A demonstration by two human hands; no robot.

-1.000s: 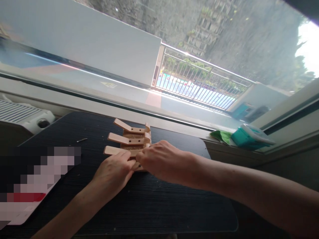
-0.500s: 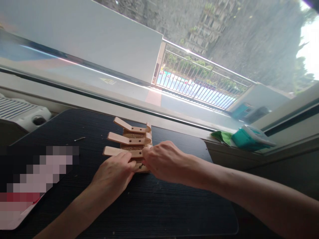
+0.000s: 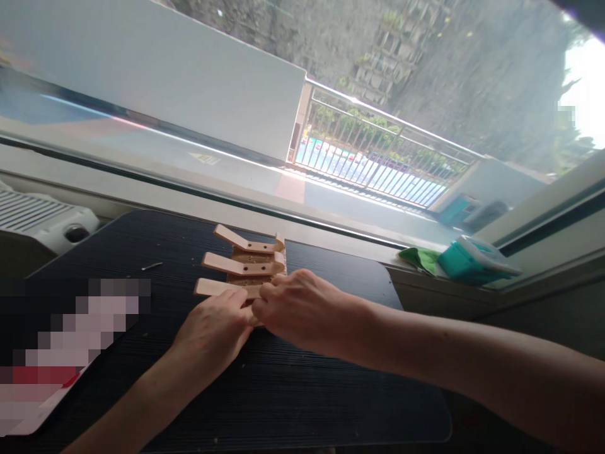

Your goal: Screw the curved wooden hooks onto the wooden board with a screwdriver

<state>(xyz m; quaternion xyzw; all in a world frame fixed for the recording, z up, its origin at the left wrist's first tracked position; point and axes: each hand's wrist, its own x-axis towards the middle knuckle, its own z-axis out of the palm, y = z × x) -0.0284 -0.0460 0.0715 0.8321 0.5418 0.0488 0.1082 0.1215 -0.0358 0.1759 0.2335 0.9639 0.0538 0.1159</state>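
Note:
A wooden hook rack (image 3: 258, 259) lies on a dark tabletop, its pale bent wooden hooks side by side across a board. Two dark holes or screw heads show in each of the two farther hooks. My left hand (image 3: 215, 318) grips the near end of the rack, its fingers bent over the nearest hook (image 3: 210, 287). Beside it my right hand (image 3: 293, 306) is closed over the same end, fingertips close to my left thumb. Whatever those right fingers hold is hidden beneath them.
The dark wood-grain table (image 3: 350, 391) stands against a window sill. A thin small stick (image 3: 152, 267) lies left of the rack. A blurred-out flat item (image 3: 70, 353) covers the left side. On the sill sit a green cloth (image 3: 420, 258) and a teal container (image 3: 472, 260).
My right hand has shifted left across the near end of the rack, covering a dark hole or screw that showed before. My left hand and the rack have hardly moved.

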